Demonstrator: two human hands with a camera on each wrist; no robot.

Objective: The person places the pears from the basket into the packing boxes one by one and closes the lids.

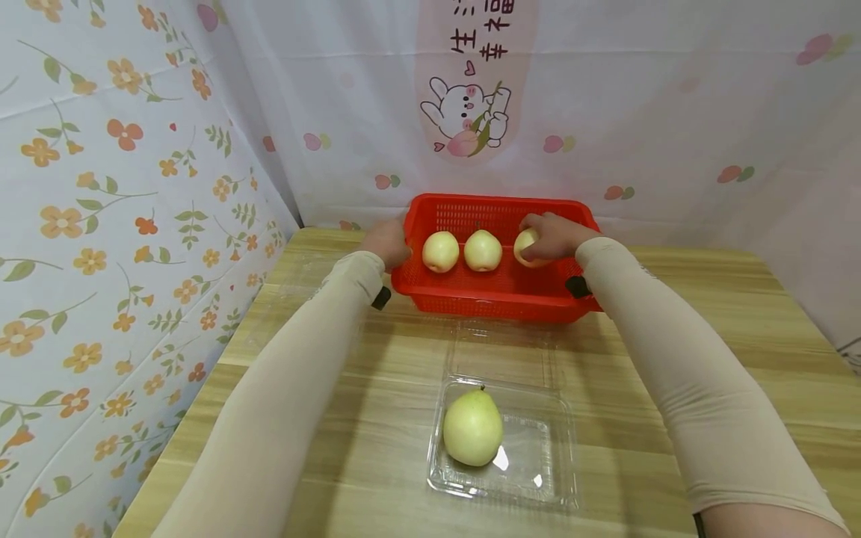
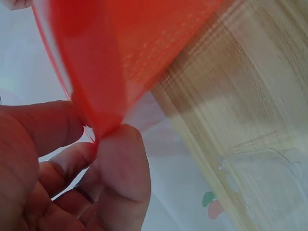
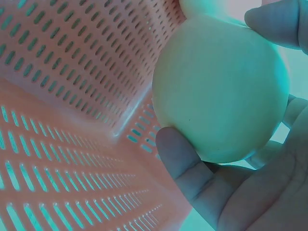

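Pear (image 1: 525,244) inside red basket (image 1: 479,302), right part, grasped by your right hand (image 1: 553,235); your left hand (image 1: 387,243) pinches basket's left rim. Two pears (image 1: 482,251) left of it, fourth pear (image 1: 473,429) in clear box (image 1: 529,445) on desk (image 1: 380,448).

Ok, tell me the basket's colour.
The basket is bright red, shown best in the head view.

We reach, left arm (image 1: 269,403) and right arm (image 1: 679,359) both sleeved and slanting inward, from the near side of the basket (image 1: 484,305) to its two ends. Our left hand (image 1: 387,243) pinches its left edge; our right hand (image 1: 557,237), within its right half, curls round a pear (image 3: 221,86).
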